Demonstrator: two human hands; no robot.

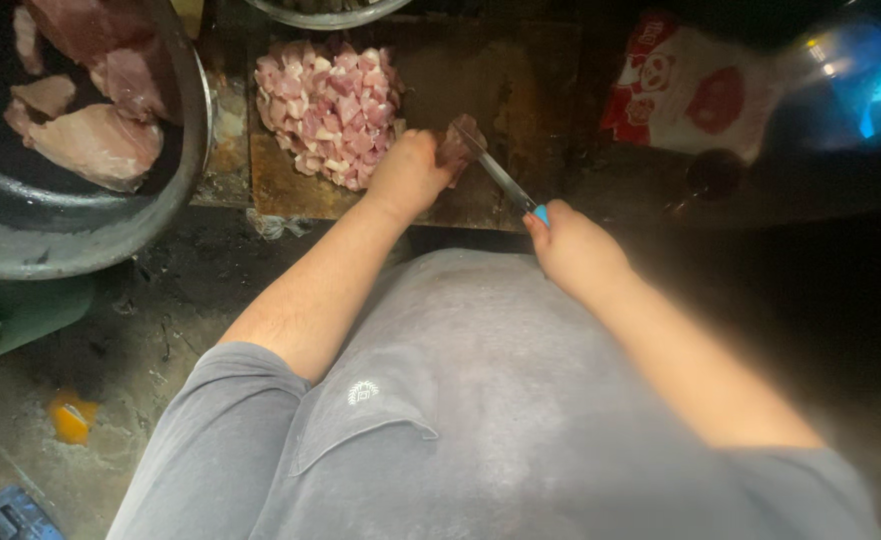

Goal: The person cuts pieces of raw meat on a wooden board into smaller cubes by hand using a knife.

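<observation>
My left hand (408, 175) presses a small piece of raw meat (457, 141) against a worn wooden cutting board (500, 90). In my right hand (573, 250) is a knife (500, 175) with a blue handle, its blade laid across the meat piece. A heap of pink diced meat (328, 108) lies on the board just left of my left hand.
A large dark metal pan (80, 235) at the upper left holds big raw meat slabs (95, 145). A red and white plastic bag (690, 90) lies at the upper right. A green container (10, 315) stands at the left edge. My grey shirt fills the foreground.
</observation>
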